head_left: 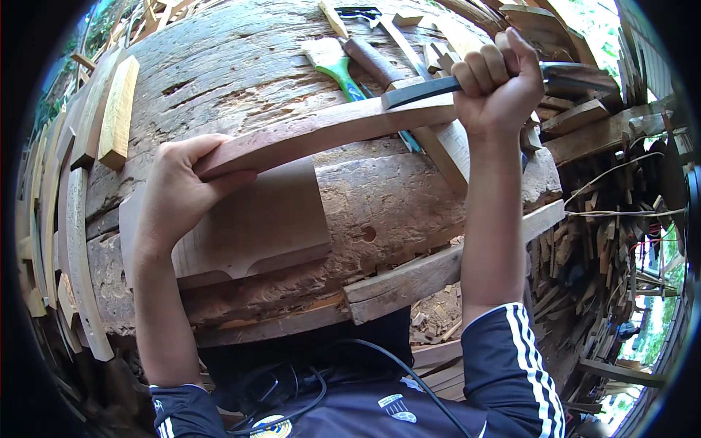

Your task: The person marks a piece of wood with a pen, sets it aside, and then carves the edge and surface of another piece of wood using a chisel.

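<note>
A long, slightly curved piece of reddish wood (307,136) slants across the upper middle, over the workbench. My left hand (186,179) is closed on its left end, thumb on one side and fingers round the other. In my right fist (500,77) is a chisel-like tool (420,93) with a dark, square-ended bar and a shiny metal part beyond the fist. The bar lies along or just above the wood's right end; whether they touch I cannot tell. Below my left hand, a wide shaped board (255,219) lies flat with a notched near edge.
On the rough, cracked workbench (219,62) lie a green-handled paintbrush (336,69), a brown cylindrical handle (372,62) and a square-like metal tool (401,44). Wood strips (120,113) line the left side. A loose plank (409,285) lies along the near edge; scrap wood (584,277) piles up right.
</note>
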Action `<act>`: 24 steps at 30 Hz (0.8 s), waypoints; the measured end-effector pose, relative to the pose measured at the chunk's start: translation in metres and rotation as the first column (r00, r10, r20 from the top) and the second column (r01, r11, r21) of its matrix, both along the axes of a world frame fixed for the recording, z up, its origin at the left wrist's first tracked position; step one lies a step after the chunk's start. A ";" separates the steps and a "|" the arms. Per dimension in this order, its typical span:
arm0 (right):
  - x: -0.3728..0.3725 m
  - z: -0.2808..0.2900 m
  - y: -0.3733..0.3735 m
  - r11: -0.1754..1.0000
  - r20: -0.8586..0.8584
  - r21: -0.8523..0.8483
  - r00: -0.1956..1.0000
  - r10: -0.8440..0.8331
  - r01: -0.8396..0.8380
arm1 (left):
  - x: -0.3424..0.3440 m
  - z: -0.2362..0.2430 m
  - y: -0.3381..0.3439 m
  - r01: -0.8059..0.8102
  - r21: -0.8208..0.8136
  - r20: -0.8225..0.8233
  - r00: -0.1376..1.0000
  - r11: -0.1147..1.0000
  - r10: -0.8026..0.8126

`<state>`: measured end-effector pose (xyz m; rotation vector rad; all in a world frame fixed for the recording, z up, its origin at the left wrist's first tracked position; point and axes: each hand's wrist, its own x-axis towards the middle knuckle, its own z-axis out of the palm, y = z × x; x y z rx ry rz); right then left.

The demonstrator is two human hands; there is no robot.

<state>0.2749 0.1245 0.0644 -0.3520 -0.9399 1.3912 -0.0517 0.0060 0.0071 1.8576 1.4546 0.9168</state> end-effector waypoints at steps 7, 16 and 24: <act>0.054 0.008 0.000 0.998 -0.061 0.045 0.997 -0.043 0.046 | 0.007 0.005 0.001 0.003 0.017 -0.010 1.000 1.000 -0.003; 0.028 0.003 0.001 0.998 0.006 -0.048 0.999 -0.046 0.047 | 0.006 -0.001 -0.003 -0.028 0.032 -0.028 0.999 0.999 0.029; -0.031 -0.004 -0.017 0.997 0.043 -0.064 0.998 0.047 -0.045 | 0.014 -0.001 0.000 -0.014 0.041 -0.031 0.999 0.999 0.016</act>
